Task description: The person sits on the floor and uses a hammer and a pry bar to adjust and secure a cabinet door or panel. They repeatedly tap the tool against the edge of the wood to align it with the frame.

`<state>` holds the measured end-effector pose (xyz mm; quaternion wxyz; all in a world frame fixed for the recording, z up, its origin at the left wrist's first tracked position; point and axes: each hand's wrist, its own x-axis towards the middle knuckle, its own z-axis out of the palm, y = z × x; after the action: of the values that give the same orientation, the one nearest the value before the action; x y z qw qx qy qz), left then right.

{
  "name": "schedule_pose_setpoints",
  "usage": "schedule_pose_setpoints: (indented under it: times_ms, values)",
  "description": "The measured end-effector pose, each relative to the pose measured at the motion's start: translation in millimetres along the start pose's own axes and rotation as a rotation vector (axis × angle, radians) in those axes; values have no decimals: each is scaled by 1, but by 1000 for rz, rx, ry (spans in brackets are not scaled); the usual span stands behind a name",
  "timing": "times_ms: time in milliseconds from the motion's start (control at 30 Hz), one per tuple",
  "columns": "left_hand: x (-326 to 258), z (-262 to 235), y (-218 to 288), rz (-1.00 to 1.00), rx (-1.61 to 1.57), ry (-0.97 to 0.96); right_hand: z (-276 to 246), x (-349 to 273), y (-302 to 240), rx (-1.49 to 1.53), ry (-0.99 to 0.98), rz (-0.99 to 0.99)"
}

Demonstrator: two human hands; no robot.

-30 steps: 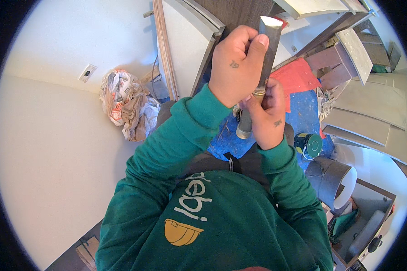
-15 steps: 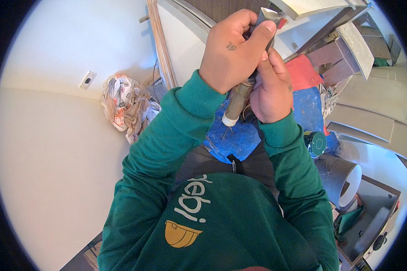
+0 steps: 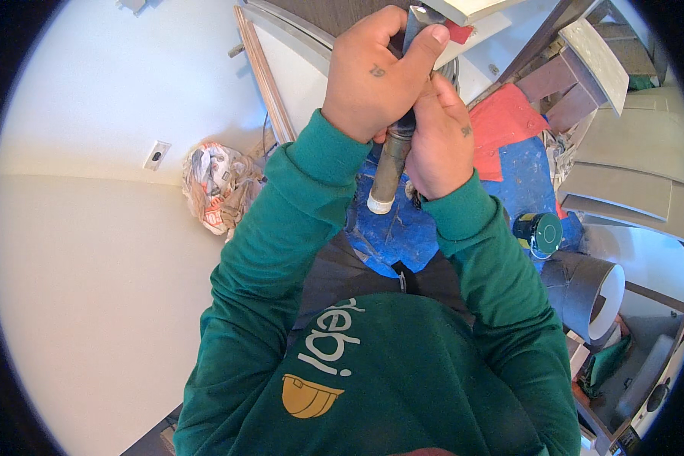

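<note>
My left hand [image 3: 372, 76] is closed, its thumb pressed along a grey, flat-faced metal piece [image 3: 413, 24] by the edge of a pale panel [image 3: 475, 7]. Just below and to the right, my right hand [image 3: 439, 144] is closed around the dark part of a cylindrical tool. The tool's worn grey-brown barrel [image 3: 390, 163] slants down toward me and finishes in a whitish end. My fingers cover the middle, so I cannot tell whether the metal piece and barrel are joined. A small red piece [image 3: 459, 32] shows beside the left thumb.
Blue sheeting [image 3: 520, 178] and a red cloth [image 3: 501, 121] lie beneath and right of my hands. A green paint can [image 3: 541, 234], a dark cylinder [image 3: 585, 292] and an open drawer [image 3: 650, 334] stand at right. Crumpled plastic bags [image 3: 219, 182] sit by the left wall.
Both hands have shifted slightly left and up in view, still gripping the same things. The barrel hangs a little more upright. The surroundings have shifted slightly as the view turned.
</note>
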<state>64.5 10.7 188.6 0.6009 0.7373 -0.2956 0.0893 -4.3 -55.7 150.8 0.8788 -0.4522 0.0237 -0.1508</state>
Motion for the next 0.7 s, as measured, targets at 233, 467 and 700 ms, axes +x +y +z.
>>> schedule_pose_setpoints:
  times_ms: [233,467,700]
  values:
    - [6,-3,15,-103,-103,-70,0,2,1,-11,-3,18]
    - [5,-2,-3,-6,-96,-37,0,2,1,-50,-27,4]
    - [6,-3,7,-61,-124,-55,-1,2,0,-67,-27,8]
